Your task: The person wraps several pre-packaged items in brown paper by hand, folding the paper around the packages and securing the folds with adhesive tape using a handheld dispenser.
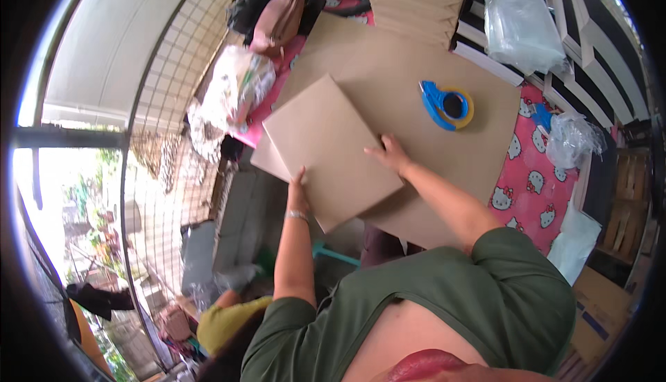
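Observation:
A flat brown cardboard box (327, 147) is held at a slant over the near left part of the table. My left hand (298, 189) grips its left side, with the thumb on the top face and the other fingers hidden below. On the opposite side, my right hand (390, 155) holds the box's right edge, thumb resting on top. Beneath lies a large brown cardboard sheet (479, 97). A blue tape dispenser (436, 101) with a roll of tape rests on that sheet, beyond and to the right of my right hand.
Plastic bags (239, 83) and a pink bag (279, 20) sit at the far left by a wire grille (166, 97). On the right are a pink patterned cloth (534, 181), clear plastic wrap (576, 140) and black-and-white stacked pieces (590, 70). A person in yellow (229, 323) is at lower left.

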A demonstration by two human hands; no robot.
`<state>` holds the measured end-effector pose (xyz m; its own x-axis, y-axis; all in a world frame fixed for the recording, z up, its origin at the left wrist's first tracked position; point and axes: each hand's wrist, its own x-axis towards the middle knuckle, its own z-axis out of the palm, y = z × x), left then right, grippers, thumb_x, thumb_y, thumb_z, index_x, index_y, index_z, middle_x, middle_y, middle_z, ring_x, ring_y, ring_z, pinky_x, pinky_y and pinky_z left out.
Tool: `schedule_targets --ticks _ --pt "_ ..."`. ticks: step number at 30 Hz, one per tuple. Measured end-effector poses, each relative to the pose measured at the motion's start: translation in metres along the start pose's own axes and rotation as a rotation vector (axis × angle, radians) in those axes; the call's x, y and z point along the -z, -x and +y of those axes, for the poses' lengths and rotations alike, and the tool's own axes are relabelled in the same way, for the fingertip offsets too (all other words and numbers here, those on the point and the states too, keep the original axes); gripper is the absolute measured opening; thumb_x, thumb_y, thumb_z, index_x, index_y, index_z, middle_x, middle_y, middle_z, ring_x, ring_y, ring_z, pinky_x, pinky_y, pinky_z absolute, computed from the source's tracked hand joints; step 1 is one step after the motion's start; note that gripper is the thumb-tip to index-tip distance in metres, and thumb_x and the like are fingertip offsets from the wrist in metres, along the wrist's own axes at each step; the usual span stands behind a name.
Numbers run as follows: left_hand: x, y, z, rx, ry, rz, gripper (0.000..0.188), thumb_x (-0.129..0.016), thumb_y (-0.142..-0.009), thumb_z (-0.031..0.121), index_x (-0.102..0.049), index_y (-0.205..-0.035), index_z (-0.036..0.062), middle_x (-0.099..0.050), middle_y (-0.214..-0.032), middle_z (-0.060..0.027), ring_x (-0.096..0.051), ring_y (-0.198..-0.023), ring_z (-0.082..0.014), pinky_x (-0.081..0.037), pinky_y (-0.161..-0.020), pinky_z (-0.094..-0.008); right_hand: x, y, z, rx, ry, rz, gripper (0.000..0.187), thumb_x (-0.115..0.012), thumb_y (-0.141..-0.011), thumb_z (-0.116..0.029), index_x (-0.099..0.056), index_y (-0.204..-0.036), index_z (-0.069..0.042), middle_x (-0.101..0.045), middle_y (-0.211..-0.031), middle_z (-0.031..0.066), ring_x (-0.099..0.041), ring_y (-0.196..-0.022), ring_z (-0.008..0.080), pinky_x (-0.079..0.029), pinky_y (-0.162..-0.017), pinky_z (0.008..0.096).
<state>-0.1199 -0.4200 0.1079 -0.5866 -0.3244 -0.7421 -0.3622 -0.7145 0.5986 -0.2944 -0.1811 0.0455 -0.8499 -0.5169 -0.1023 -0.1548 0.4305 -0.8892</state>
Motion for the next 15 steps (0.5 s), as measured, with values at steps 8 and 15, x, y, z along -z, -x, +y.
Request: schedule_targets --ticks 8,15 --pt "0.016 0.01 -0.013 -0.013 0.041 0.032 0.048 -0.062 -0.083 0.035 -0.054 -0.12 0.004 -0.06 -0.115 -0.0132 -0.057 -0.106 -0.0286 -0.047 -0.092 -0.0468 0.035 -0.012 -0.07 -0.796 -0.95 -0.166 0.045 -0.069 -0.078 -0.047 -0.061 -0.1 -0.009 -0.062 -0.094 0.0093 -0.058 -0.087 0.0191 -0.05 -0.076 0.0338" --pt "-0.025 0.057 0.033 -0.046 -0.019 0.185 0.035 -0.057 -0.085 0.031 -0.06 -0.11 0.007 -0.062 -0.111 -0.0101 -0.058 -0.102 -0.0262 -0.047 -0.093 -0.0419 0.056 -0.008 -0.093 -0.525 -0.711 -0.254 0.049 -0.074 -0.074 -0.03 -0.064 -0.11 0.002 -0.066 -0.102 0.0163 -0.064 -0.089 0.0222 -0.052 -0.08 0.0348"
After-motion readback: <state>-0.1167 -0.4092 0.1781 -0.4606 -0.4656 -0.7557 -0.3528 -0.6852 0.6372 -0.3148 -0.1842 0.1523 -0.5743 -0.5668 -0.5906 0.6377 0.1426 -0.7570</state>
